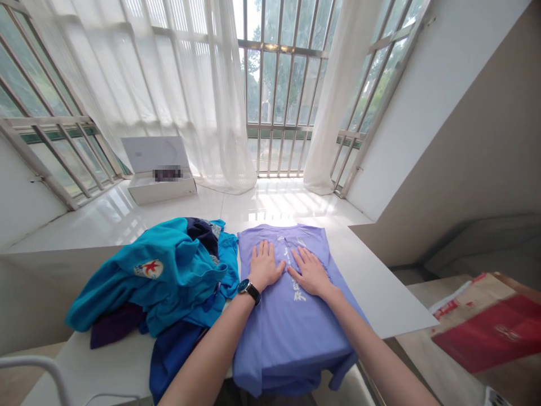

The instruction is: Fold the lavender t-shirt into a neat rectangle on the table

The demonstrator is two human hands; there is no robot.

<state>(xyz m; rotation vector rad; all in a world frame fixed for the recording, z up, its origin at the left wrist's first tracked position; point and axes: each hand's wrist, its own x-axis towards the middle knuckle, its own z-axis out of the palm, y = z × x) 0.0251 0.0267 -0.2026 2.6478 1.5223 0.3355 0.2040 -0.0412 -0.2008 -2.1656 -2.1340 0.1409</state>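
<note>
A lavender T-shirt (291, 332) with white lettering lies spread over the white table, its lower part hanging past the front edge. Flat on its upper left part rests my left hand (265, 266), fingers stretched out, a dark-faced watch (249, 290) on that wrist. My right hand (310, 272) presses on the shirt's upper right part, fingers spread. Between the two hands the cloth is slightly wrinkled, and they cover some of the lettering. Beside the shirt on the left sits a heap of clothes (177, 254), mostly turquoise with navy and purple pieces.
An open white box (163, 190) stands on the window ledge at the back left. White curtains (177, 84) hang before the barred window (283, 84). To the right, below table height, is a red and tan paper bag (490, 327). The white table (380, 293) ends in a corner there.
</note>
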